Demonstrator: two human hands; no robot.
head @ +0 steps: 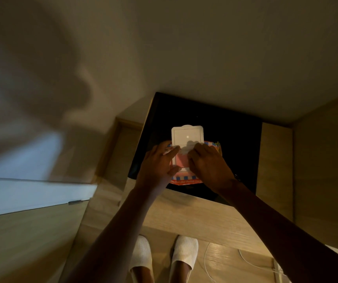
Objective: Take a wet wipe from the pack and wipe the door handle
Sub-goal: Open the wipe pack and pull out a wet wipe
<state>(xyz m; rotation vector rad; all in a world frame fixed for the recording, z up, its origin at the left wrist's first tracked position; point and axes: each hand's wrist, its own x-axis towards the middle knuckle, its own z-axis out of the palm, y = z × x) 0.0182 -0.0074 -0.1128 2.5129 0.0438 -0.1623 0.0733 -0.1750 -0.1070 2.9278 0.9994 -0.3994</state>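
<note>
A pink wet wipe pack (184,177) with a blue-and-white checked border lies on a black surface (229,139). Its white plastic lid (187,135) stands flipped up at the far side. My left hand (157,164) rests on the pack's left side, thumb and fingers pressing it. My right hand (207,162) is on the pack's right side with fingertips curled at the opening under the lid; whether they pinch a wipe is hidden. A small metal handle (75,202) shows on the edge of a pale door at the left.
The black surface tops a light wooden cabinet (184,215) set against a cream wall. A wooden panel (325,160) rises on the right. My feet in white slippers (164,256) stand on the wood floor, with a white cable (251,262) lying to the right.
</note>
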